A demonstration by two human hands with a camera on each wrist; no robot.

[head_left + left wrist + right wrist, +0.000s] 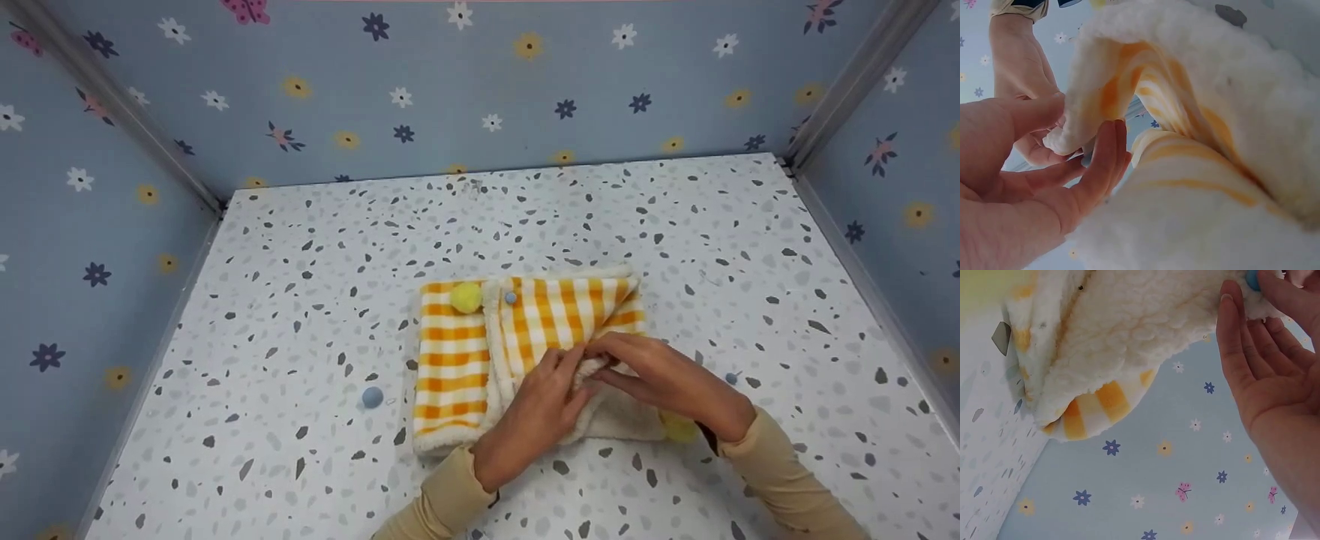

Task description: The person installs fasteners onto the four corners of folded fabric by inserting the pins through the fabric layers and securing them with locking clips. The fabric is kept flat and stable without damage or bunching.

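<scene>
A folded yellow-and-white checked blanket with fleecy white lining lies on the speckled table. My left hand pinches its lifted fleece edge between thumb and fingers. Opposite, my right hand holds the same edge, its thumb against a small blue round-headed piece on the fleece. The left wrist view shows a grey-blue bit beside my left fingertips, partly hidden. Another blue round piece sits on the blanket's upper part.
A loose blue ball lies left of the blanket. To the right lies a blue piece with a thin spike. Yellow pompoms are at the blanket's upper left and lower right. Flowered panels enclose the table.
</scene>
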